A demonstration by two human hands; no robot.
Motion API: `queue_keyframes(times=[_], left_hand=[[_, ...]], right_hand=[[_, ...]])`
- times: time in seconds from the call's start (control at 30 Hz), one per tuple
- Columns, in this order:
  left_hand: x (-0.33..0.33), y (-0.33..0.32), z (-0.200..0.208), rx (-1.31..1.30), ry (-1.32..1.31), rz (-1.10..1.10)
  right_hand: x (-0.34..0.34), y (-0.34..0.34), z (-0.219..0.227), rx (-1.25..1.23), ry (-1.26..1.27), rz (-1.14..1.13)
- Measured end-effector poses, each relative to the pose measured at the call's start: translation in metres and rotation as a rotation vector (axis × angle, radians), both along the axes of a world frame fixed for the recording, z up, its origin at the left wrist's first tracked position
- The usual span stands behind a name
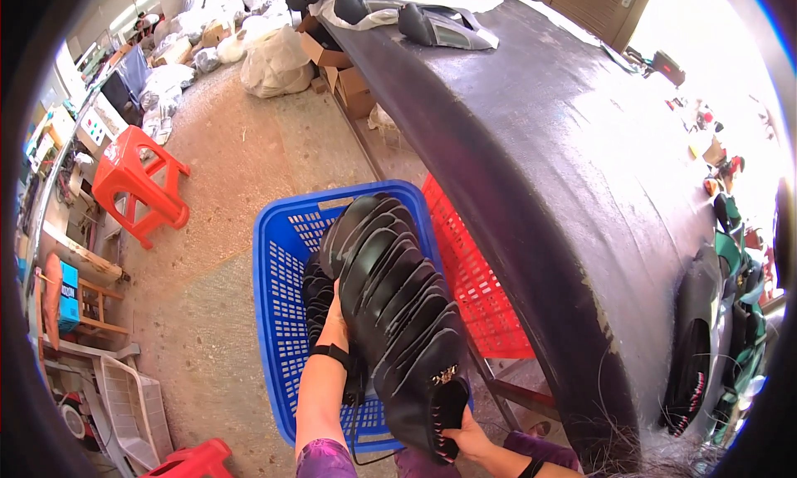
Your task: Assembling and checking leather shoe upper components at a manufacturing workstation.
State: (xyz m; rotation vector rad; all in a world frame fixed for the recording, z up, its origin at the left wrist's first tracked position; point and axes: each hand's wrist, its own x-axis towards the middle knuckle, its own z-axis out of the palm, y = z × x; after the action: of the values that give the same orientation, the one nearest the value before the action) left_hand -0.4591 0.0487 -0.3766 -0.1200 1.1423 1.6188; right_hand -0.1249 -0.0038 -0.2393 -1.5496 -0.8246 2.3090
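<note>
A long nested stack of black shoe uppers (pixel 390 287) lies tilted across my two hands, above a blue plastic basket (pixel 262 312). The nearest upper carries a small gold-coloured ornament and pale stitching along its opening. My left hand (pixel 334 327) supports the stack from its left side, fingers mostly hidden behind it. At the near end, my right hand (pixel 471 436) grips the edge of the nearest upper, thumb on its stitched opening. More black layered pieces (pixel 315 291) sit inside the basket at its left, partly covered by the stack and my left arm.
A dark-covered worktable (pixel 531 137) runs along the right, with black uppers (pixel 440 25) at its far end. A red basket (pixel 477 287) stands partly under it. A red stool (pixel 137 183) is on the floor at left; filled bags (pixel 278 63) are piled far back.
</note>
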Motion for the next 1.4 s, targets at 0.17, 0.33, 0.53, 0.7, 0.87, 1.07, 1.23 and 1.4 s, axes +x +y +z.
queue_keyframes(times=[0.17,0.33,0.53,0.7,0.87,1.07,1.23,1.4], left_hand=[[-0.014,0.010,-0.081,-0.417,0.337,-0.049],[0.000,0.038,-0.092,-0.528,0.265,0.001],[0.050,0.019,-0.104,-0.331,0.524,-0.352],[0.076,0.039,-0.079,-0.659,0.717,-0.501],[0.089,0.043,-0.045,-0.816,0.861,-0.517],[0.104,-0.007,-0.037,-0.645,0.632,-0.047],[0.130,-0.055,0.005,-0.527,-0.073,0.208],[0.140,-0.045,0.114,-0.137,-0.167,0.086]], right_hand=[[-0.015,-0.013,-0.075,0.343,-0.056,0.037],[-0.031,0.035,-0.134,0.258,-0.453,0.355],[-0.058,0.021,-0.123,-0.142,-0.174,0.462],[-0.048,0.028,-0.075,-0.140,-0.097,0.500],[-0.001,0.019,-0.044,-0.008,-0.057,0.513],[0.045,0.010,0.033,0.107,-0.075,0.494],[0.092,-0.014,0.116,0.226,-0.035,0.386],[0.159,-0.042,0.221,0.448,0.064,0.268]])
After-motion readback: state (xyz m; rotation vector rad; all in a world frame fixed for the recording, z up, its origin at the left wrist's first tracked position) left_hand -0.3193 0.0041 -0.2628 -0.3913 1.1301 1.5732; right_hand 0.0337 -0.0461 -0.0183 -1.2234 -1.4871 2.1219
